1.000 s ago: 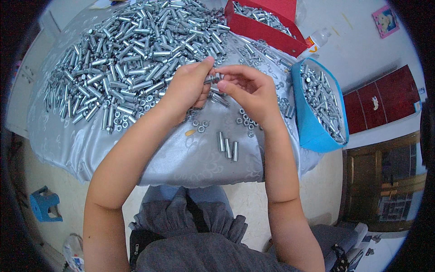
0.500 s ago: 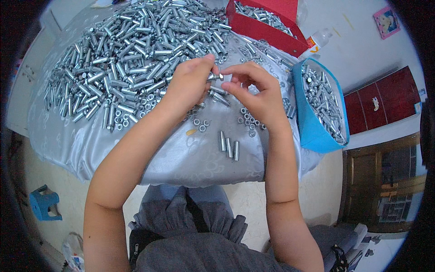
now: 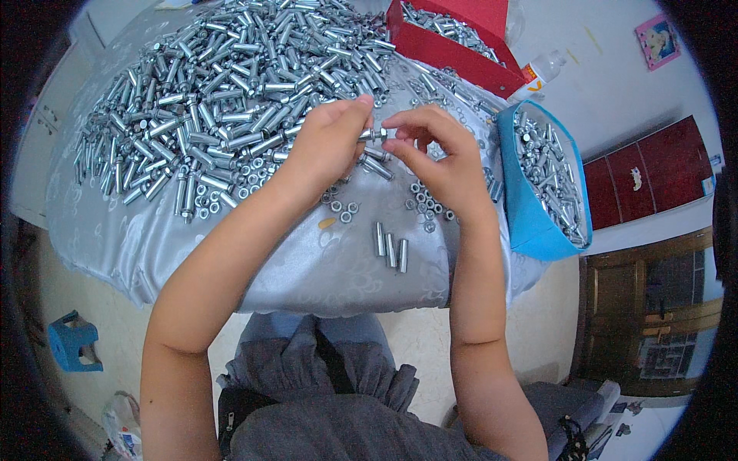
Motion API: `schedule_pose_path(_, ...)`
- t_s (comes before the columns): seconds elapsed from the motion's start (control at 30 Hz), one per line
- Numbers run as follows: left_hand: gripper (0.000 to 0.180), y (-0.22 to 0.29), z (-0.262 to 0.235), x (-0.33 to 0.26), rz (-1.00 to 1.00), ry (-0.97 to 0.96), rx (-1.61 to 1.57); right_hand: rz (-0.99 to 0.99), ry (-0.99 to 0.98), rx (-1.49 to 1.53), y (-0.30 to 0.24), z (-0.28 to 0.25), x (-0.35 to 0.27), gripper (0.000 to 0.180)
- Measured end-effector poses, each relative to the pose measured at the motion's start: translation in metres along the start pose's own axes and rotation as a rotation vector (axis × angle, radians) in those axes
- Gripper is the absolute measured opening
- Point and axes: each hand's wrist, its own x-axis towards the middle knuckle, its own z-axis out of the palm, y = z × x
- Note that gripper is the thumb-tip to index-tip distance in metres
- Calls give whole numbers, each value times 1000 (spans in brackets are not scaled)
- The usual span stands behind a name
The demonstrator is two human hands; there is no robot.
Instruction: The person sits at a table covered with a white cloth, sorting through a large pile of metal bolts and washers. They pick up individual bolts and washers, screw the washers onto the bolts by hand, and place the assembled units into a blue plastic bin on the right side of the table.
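Observation:
Over the table's middle, my left hand (image 3: 327, 144) is closed round a silver expansion bolt (image 3: 370, 135), most of it hidden in the fist. A hex nut (image 3: 383, 134) sits at the bolt's right-hand end. Thumb and forefinger of my right hand (image 3: 444, 154) pinch at that nut, the other fingers curled. Below the hands lie loose nuts (image 3: 345, 217), a second cluster of nuts (image 3: 427, 204) and three metal sleeves (image 3: 390, 247). A large heap of bolts and sleeves (image 3: 231, 84) spreads beyond and left of my left hand.
A blue fabric bin (image 3: 538, 234) full of bolts stands right of my right hand. Behind it are a red box (image 3: 453, 60) of bolts and a plastic bottle (image 3: 544, 67). The pale tablecloth (image 3: 307, 276) ends near my lap. A blue stool (image 3: 73, 342) stands on the floor, left.
Both hands have shifted very slightly right and down with the bolt. A little more of the bolt and nut shows between them; the grips look the same.

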Motion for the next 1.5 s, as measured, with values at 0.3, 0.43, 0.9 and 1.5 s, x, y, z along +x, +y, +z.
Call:
schedule_pose_path(0.3,33,-1,0,0,-24,17,-4,88,8,10,-9,2,-1,16)
schedule_pose_path(0.43,34,1,1,-1,-18,19,-5,-28,-16,-48,-2,2,0,21)
schedule_pose_path(0.9,32,-11,2,6,86,20,63,-13,-160,-164,7,-7,-3,22)
schedule_pose_path(1.5,33,-13,0,3,101,-67,29,262,-215,26,-5,8,-4,27)
